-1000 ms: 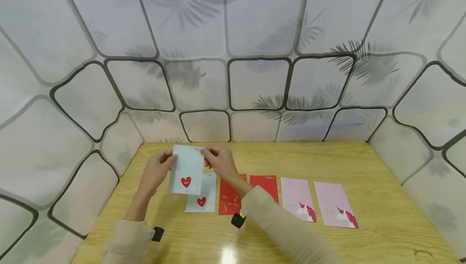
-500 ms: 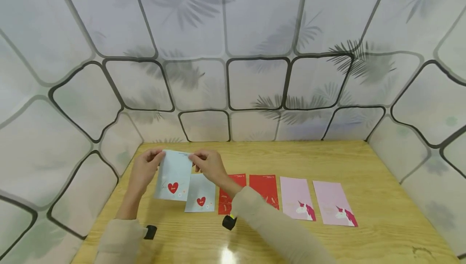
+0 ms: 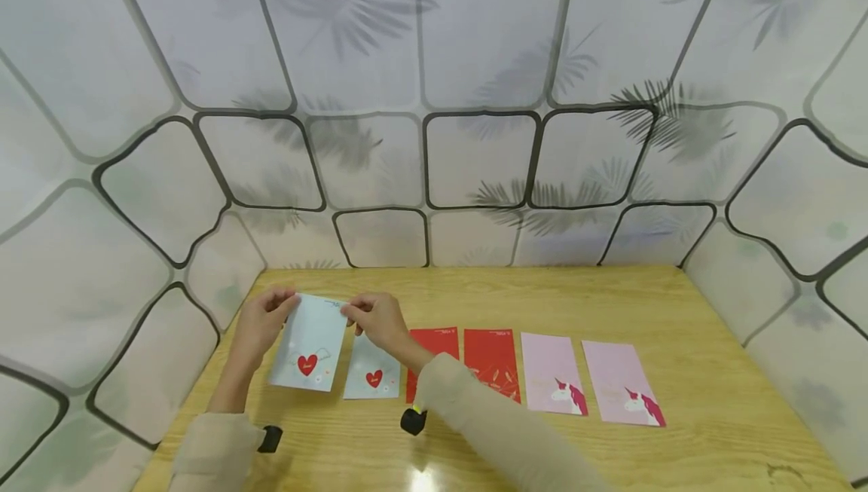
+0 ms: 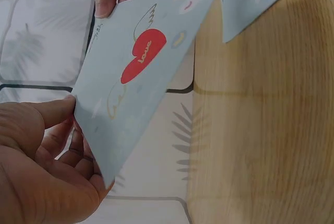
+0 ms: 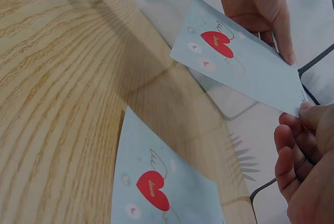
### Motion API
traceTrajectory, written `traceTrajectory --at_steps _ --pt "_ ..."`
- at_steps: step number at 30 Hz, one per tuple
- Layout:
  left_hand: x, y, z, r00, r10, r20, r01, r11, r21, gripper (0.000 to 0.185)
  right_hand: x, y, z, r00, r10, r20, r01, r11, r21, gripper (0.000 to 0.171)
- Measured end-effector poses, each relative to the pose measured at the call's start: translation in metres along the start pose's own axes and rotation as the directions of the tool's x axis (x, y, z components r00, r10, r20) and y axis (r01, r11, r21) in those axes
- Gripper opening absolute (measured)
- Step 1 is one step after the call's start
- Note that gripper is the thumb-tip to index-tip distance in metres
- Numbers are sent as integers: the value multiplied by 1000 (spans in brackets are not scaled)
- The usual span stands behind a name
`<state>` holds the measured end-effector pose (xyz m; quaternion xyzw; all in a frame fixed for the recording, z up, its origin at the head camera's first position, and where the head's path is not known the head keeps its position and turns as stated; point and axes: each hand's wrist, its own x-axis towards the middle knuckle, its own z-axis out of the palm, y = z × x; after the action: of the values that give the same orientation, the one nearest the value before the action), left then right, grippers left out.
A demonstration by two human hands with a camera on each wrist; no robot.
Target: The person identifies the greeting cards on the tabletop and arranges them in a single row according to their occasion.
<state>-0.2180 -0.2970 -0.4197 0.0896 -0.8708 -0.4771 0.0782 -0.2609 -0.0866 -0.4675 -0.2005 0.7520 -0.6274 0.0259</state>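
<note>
Fingers and thumb of the left hand (image 3: 261,320) pinch the top left corner of a pale blue card (image 3: 308,343), and the fingertips of the right hand (image 3: 376,319) pinch its top right corner, so the card hangs between both hands, tilted, its lower edge over the left end of the table (image 3: 712,371). The left wrist view shows the left thumb (image 4: 49,112) on the printed face and the other fingers curled behind it; the right wrist view shows the right fingers (image 5: 292,156) closed on the corner nearest that camera. The card bears a red heart with wings. Nearest the viewer, two beige sleeves (image 3: 488,432) lie over the table's front edge. Just right of the held card, a second blue card (image 3: 371,371) with the same heart lies flat on the wood, partly under the right wrist. The row goes on rightward: two red cards (image 3: 493,360) side by side, the left one partly hidden by the forearm, then two pink cards (image 3: 552,371) with a unicorn at the lower corner, each just beside its neighbour. Farther back, white walls (image 3: 475,160) printed with dark rounded outlines and grey leaves close in the table on three sides.
</note>
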Motion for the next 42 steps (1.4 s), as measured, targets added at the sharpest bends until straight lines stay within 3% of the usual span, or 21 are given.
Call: traceTrajectory --at_steps 10,19,27,38,42 --pt "5 -21 -2 999 -37 24 37 999 16 37 5 12 19 1000 -1 -17 1 999 -40 10" --pt "11 -42 2 996 -92 18 91 995 27 36 6 22 33 1000 7 -4 -7 977 -213 13" --pt "17 -51 7 995 -98 11 98 995 34 33 12 27 33 1000 -13 -3 11 947 -321 11" --pt "21 -59 14 988 -148 36 146 988 59 33 17 39 31 998 -59 19 60 856 -513 12" --pt "24 -63 20 985 -172 35 169 984 63 31 17 44 31 996 -85 25 83 785 -614 12"
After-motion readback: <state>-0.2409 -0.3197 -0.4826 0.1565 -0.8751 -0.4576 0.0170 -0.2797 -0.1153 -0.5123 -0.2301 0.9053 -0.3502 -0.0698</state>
